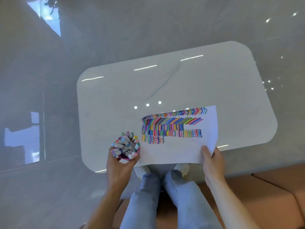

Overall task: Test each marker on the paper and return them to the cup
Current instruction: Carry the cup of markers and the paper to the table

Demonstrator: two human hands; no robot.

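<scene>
We are gripping the marker-filled pink cup [130,157] in our left hand [119,164] and pinching the paper's [173,151] near-right corner with our right hand [212,162] (swatches crowding it, testing seemingly finished).

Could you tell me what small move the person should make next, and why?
Probably let go of the cup on the table so the left hand can draw a marker. The right hand already pins the paper, and no marker is out.

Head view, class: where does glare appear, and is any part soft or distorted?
Head view: ceiling lights reflect as streaks and dots on the glossy white table; the floor looks hazy; the wide lens bows the table edges; the paper and marker cup stay fairly sharp.
</scene>
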